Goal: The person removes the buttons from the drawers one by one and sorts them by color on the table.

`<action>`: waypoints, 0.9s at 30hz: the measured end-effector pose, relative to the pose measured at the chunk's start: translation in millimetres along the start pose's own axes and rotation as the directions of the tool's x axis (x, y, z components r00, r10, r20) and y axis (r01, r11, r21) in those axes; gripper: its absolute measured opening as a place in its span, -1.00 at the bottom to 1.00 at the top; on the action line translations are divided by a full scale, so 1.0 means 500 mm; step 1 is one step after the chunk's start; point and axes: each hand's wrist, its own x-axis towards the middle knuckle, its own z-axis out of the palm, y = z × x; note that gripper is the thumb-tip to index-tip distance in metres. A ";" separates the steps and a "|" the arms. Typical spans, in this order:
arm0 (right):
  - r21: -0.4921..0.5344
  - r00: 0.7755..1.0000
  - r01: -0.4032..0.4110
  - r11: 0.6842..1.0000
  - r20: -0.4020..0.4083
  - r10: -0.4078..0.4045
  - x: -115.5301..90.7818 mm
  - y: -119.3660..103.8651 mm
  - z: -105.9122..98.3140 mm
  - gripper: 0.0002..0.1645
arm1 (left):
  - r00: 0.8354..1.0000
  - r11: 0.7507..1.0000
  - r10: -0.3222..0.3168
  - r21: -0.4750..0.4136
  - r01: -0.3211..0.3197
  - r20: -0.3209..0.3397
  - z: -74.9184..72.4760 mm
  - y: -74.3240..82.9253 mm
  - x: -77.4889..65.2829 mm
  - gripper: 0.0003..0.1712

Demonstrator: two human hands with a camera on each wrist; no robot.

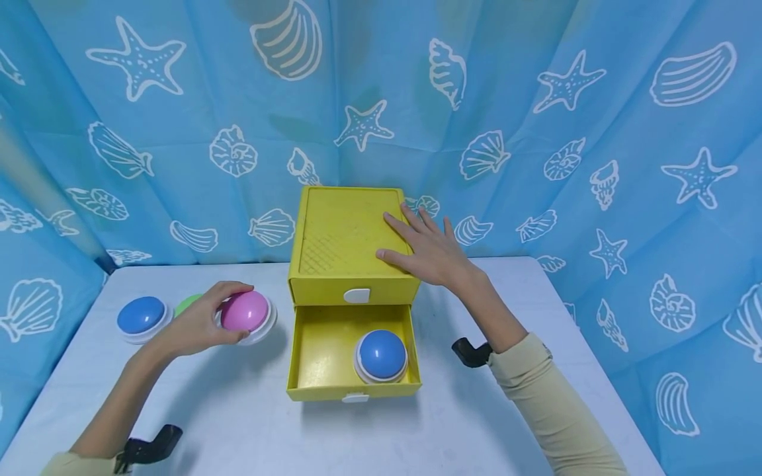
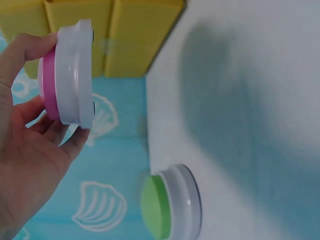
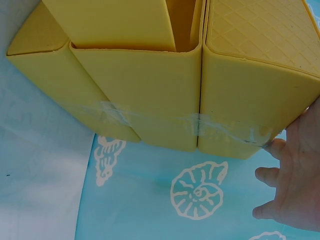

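Nearest us, at the lower part of the head view, are two beige cloth sleeves, the left sleeve (image 1: 77, 465) and the right sleeve (image 1: 553, 403). Beyond the left one, the left hand (image 1: 196, 324) grips a glossy pink round dome on a white plastic base (image 1: 245, 311), thumb on the near side of the rim and fingers on the far side, parted by just the dome's width. We judge one relation decisive: this pink dome is held clear of the white table (image 1: 238, 423), just left of a pulled-out yellow plastic drawer (image 1: 318, 395). Being round, it has no long axis to line up; its flat base faces down. Of the two hands, the left is nearer the drawer's left half. Farther right, the right hand (image 1: 434, 254) rests over the top right edge of the yellow plastic drawer unit (image 1: 351, 225), fingers spread wide, holding nothing; how hard it presses we cannot tell.

Counting from the left, we find four domes: one glossy blue dome on a white base (image 1: 141, 316) on the table, one green dome (image 1: 186, 303) partly hidden behind the left hand, the one pink, and a second blue dome (image 1: 382, 354) in the drawer's right half. We count one unit, three stacked tiers in the right wrist view, the middle one pulled out.
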 end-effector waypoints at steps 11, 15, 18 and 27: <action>0.004 1.000 0.001 1.000 -0.007 -0.001 0.000 -0.001 0.000 -0.04 | 0.994 0.998 -0.069 0.015 0.068 0.085 -0.007 -0.076 0.053 -0.02; 0.005 1.000 0.000 1.000 -0.002 0.000 0.000 -0.002 -0.001 -0.04 | 0.989 0.994 -0.101 0.039 0.098 0.108 0.000 -0.101 0.066 -0.03; 0.006 1.000 -0.001 1.000 0.002 0.001 0.000 -0.003 -0.002 -0.03 | 0.986 0.991 -0.122 0.063 0.115 0.113 0.006 -0.112 0.073 -0.03; -0.001 1.000 0.003 1.000 0.007 -0.003 0.000 -0.002 -0.001 -0.02 | 0.980 0.986 -0.147 0.096 0.135 0.133 0.018 -0.114 0.092 -0.02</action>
